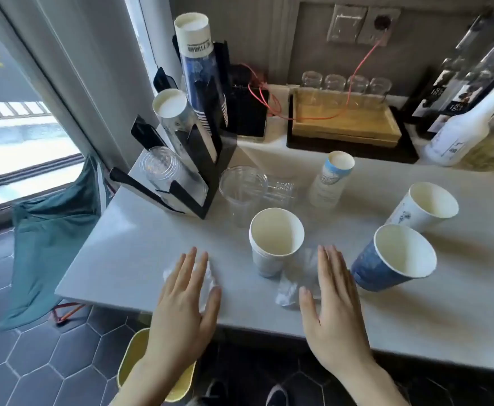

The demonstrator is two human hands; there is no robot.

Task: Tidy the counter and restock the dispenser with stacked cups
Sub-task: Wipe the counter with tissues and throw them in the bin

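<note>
Left hand (185,300) flat, open on crumpled plastic wrap (207,276), right hand (332,297) open beside white paper cup (275,241), table (140,253)

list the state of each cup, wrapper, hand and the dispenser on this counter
left hand: open, flat over a plastic wrapper
right hand: open, holds nothing, beside a second wrapper
white cup: upright, empty
blue cup: upright, empty
printed cup: upright, empty
clear cup: upright, empty
upturned cup: mouth down
dispenser: three slots, each with a cup stack
</note>
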